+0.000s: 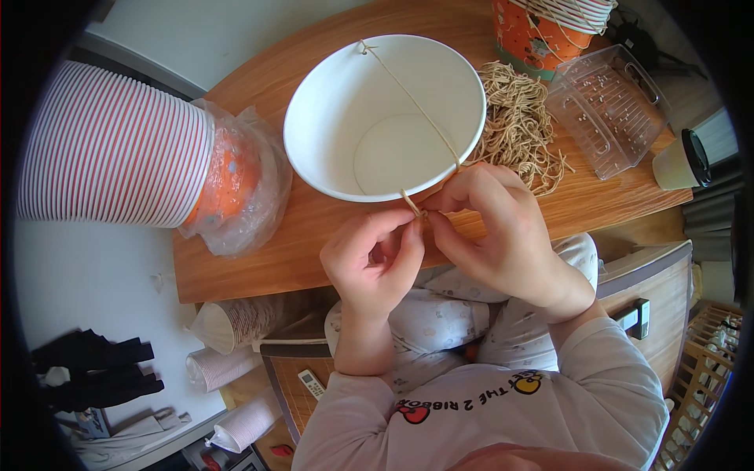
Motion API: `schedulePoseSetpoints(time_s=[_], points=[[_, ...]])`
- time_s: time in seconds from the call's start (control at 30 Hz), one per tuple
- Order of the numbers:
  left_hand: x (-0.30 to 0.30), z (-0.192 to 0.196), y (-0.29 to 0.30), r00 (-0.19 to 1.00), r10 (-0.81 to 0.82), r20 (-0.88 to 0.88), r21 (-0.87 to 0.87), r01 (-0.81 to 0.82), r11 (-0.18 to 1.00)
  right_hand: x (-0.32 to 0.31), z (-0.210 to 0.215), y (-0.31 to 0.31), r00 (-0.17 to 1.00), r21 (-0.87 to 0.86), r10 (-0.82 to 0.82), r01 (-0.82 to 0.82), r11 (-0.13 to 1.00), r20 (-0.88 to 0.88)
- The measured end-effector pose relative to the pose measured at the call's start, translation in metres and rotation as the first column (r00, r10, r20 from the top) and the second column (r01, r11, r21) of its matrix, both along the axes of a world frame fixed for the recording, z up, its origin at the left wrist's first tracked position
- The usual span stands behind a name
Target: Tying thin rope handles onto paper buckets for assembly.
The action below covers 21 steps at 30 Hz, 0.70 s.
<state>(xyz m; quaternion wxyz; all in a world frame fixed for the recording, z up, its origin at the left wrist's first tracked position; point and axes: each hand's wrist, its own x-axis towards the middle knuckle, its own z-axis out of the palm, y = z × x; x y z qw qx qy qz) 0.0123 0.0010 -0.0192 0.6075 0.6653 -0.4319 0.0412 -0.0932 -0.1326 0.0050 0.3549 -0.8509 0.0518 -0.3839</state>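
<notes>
A large white paper bucket (400,94) stands on the wooden table, its open top facing me. A tan cord (412,98) runs from a knot at its far rim across the mouth to the near rim. There my left hand (375,255) pinches the cord between thumb and forefinger, just outside the rim. Close beside it, my right hand (495,228) also pinches the cord, fingertips almost touching the left ones. The cord's end is mostly hidden by the fingers. A heap of loose tan cords (518,125) lies right of the bucket.
A long stack of nested paper buckets (118,145), partly wrapped in plastic, lies at the left. Orange buckets (542,35) draped with cords stand at the back right. A clear plastic tray (611,110) with small bits and a lidded cup (681,161) are on the right.
</notes>
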Motion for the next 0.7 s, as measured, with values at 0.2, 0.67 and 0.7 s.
schedulePoseSetpoints(time_s=[0.2, 0.67, 0.7], points=[[0.001, 0.001, -0.004, 0.996, 0.036, 0.088, -0.008, -0.035, 0.999, 0.002, -0.002, -0.002, 1.0, -0.002, 0.016, -0.016, 1.0, -0.015], [-0.003, 0.001, 0.001, 0.88, -0.252, -0.403, -0.176, 0.196, 0.965, 0.001, 0.0, 0.0, 0.994, 0.058, 0.106, -0.107, 0.993, 0.009], [-0.002, -0.002, 0.001, 0.913, -0.227, -0.34, -0.137, 0.191, 0.972, 0.001, -0.001, 0.0, 0.994, 0.085, 0.106, -0.107, 0.991, 0.019]])
